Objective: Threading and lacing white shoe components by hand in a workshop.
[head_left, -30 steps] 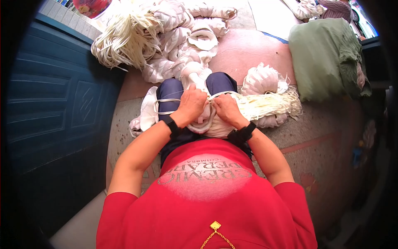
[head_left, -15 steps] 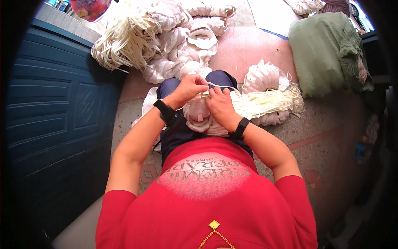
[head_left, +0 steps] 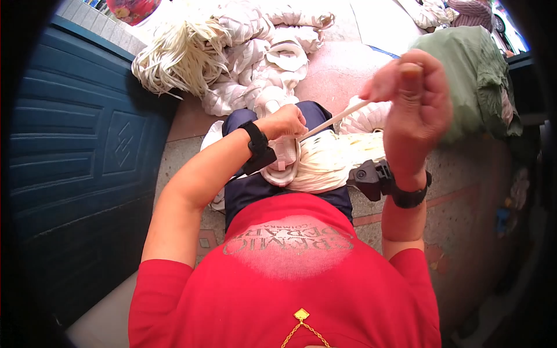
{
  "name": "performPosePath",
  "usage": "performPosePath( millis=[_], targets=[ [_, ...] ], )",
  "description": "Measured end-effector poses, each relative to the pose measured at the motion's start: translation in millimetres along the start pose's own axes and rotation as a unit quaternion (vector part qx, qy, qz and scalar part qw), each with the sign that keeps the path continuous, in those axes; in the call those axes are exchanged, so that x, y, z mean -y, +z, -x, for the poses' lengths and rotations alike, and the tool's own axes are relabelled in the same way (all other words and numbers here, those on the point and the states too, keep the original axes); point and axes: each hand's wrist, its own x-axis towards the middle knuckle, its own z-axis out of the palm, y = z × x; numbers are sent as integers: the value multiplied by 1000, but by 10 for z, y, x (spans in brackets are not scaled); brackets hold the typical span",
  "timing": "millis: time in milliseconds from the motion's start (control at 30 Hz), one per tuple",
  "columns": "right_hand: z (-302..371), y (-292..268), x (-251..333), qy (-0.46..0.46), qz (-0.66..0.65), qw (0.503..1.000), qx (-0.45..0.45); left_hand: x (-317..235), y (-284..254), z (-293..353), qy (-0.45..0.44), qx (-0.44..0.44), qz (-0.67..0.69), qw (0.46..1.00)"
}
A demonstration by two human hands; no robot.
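A pale pink-white piece with a rounded, thick rim (head_left: 279, 174) lies across my lap, shaped like part of a shoe. My left hand (head_left: 286, 120) is closed at its far end, the fingertips partly hidden. From there a cream cord (head_left: 336, 120) runs taut, up and to the right. Its other end is pinched in my right hand (head_left: 415, 95), which is raised well off my lap and slightly blurred. Beside the piece, over my right thigh, rests a thick bundle of loose cream cords (head_left: 331, 159).
Ahead lie a heap of similar white pieces (head_left: 249, 66) and a tangle of cream cords (head_left: 185, 55). More white pieces (head_left: 365, 119) sit right of my knee. A large green cloth-covered bundle (head_left: 464, 81) stands at the right. A dark blue panelled door (head_left: 64, 122) borders the left.
My right hand has swung up and to the right from beside the left, drawing the cord out straight. My left hand has shifted slightly right and stays at the piece.
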Motion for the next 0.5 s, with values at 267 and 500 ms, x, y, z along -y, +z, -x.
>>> performPosePath(
  millis=[267,500],
  targets=[
    [-19,-195,-62,40,-77,991,-106,342,-345,582,96,-150,-216,960],
    [-2,-130,-249,121,-16,992,-19,688,-183,853,153,-177,-250,939]
  ],
)
